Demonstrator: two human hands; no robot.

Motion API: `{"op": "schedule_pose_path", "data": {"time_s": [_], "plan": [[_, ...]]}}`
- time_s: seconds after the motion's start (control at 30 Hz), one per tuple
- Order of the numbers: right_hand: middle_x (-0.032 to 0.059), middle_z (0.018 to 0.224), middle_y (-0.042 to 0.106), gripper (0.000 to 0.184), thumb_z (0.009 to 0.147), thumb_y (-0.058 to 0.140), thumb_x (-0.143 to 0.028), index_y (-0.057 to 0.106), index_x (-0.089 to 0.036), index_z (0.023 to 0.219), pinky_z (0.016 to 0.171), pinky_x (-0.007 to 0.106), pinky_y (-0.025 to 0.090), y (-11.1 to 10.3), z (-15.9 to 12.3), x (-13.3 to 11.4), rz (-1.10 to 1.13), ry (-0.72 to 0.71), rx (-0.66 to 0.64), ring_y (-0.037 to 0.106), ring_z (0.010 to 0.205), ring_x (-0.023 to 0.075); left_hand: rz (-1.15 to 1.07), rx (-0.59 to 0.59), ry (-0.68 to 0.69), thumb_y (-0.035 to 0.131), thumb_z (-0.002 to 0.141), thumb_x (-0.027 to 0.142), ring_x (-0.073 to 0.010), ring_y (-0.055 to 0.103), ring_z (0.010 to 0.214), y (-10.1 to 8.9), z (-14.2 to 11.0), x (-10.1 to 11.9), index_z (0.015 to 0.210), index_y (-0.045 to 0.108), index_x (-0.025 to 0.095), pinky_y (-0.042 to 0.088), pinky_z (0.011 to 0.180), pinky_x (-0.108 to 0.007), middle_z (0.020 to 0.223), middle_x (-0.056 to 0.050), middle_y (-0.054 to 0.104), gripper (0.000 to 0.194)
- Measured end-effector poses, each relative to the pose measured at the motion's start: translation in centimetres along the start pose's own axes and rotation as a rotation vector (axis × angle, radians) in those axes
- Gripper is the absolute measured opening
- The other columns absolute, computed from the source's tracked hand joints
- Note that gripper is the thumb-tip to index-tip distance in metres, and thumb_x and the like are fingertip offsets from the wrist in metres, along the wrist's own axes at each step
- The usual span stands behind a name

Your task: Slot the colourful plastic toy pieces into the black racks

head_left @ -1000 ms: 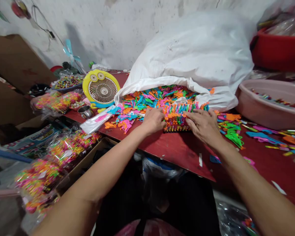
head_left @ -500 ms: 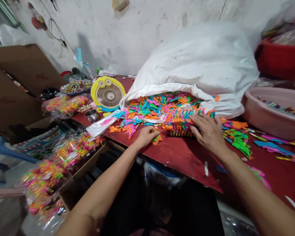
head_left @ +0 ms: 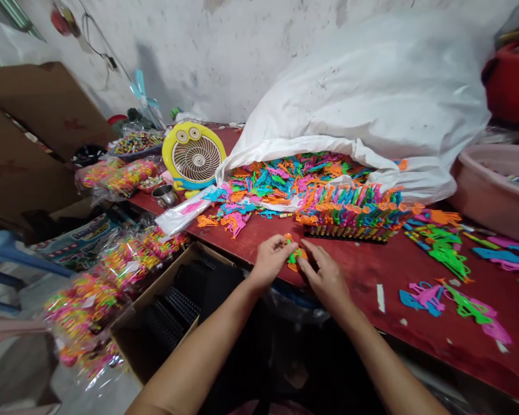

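Observation:
Near the front edge of the red table, my left hand (head_left: 269, 262) pinches some small orange and green plastic pieces (head_left: 292, 265). My right hand (head_left: 327, 279) comes in from the other side, its fingers apart and the thumb tip at the edge of these pieces; whether it grips them cannot be made out. Just beyond stands a long black rack (head_left: 350, 233), filled with a row of upright plastic toys (head_left: 354, 206) in orange, pink, green and blue. Behind the rack, a heap of loose colourful pieces (head_left: 268, 181) spills from a large white sack (head_left: 363, 98).
A yellow fan (head_left: 194, 155) and a metal cup (head_left: 165, 196) stand at the left. Below the table edge, a cardboard box (head_left: 149, 328) holds black racks, beside bagged toys (head_left: 86, 305). Loose toys (head_left: 450, 256) and a pink basin (head_left: 497, 187) are on the right.
My right hand has left the racked row and moved left and nearer, to the pieces in my left hand. The view has shifted slightly, and more of the rack shows.

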State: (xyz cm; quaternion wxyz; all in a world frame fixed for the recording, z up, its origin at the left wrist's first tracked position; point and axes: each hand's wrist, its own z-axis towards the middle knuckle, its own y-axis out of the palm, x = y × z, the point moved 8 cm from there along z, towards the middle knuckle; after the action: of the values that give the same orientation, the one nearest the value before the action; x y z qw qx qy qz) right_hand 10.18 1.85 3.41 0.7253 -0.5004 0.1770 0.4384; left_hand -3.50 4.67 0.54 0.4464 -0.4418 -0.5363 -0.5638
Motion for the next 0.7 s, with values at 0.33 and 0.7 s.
{"op": "schedule_pose_path", "data": {"time_s": [0.33,0.7], "plan": [[0.0018,0.073,0.069,0.038,0.071,0.076,-0.051,0.070,-0.019,0.089,0.064,0.030,0.053,-2.3,-1.2,3.8,0.525,0.474,0.018,0.064,0.066,0.0172,0.870,0.114,0.328,0.056,0.092,0.022,-0.0193,0.061,0.099,-1.7,5.3,4.4,0.104,0.068,0.016,0.048,0.091,-0.031,0.104,-0.008,0.067,0.019],[-0.0038,0.067,0.059,0.036,0.065,0.085,-0.039,0.059,-0.019,0.079,0.050,0.020,0.047,-6.3,-5.0,4.5,0.836,0.649,0.265,0.054,0.056,0.0092,1.506,-0.051,0.204,0.046,0.094,0.019,-0.0250,0.058,0.112,0.3,9.3,2.0,0.115,0.065,0.020,0.048,0.093,-0.035,0.119,-0.012,0.059,0.028]]}}
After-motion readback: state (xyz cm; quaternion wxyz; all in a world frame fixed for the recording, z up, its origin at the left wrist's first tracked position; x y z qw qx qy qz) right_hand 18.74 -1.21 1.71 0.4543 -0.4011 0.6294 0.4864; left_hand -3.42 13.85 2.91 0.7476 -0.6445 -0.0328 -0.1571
